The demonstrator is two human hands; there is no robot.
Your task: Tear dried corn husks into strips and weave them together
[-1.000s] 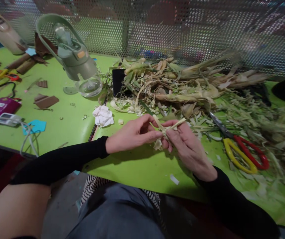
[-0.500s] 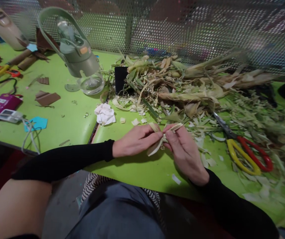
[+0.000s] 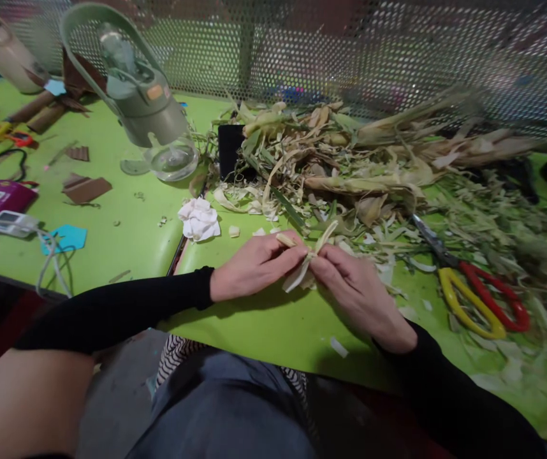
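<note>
My left hand [image 3: 261, 264] and my right hand [image 3: 357, 287] meet over the front of the green table [image 3: 264, 331]. Between their pinched fingertips is a small piece of pale corn husk [image 3: 298, 276], its strips sticking out above and below. Both hands are closed on it; the exact shape of its middle is hidden by the fingers. Just behind them lies a large heap of dry corn husks [image 3: 364, 185]. To the right of my right hand rest scissors [image 3: 472, 296] with one red and one yellow handle loop, blades pointing into the scraps.
A green water bottle [image 3: 152, 115] stands back left, a crumpled white tissue [image 3: 199, 220] in front of it. A black phone [image 3: 231, 153] leans by the heap. Farther left are a purple packet [image 3: 3, 201], a white cable [image 3: 53, 255] and brown scraps [image 3: 86, 189]. A perforated metal screen [image 3: 197, 51] borders the back.
My right hand has turned and shifted slightly, its fingers now lower on the husk. One strip that lay slanted to the right now stands more upright between the hands. The view has shifted slightly.
</note>
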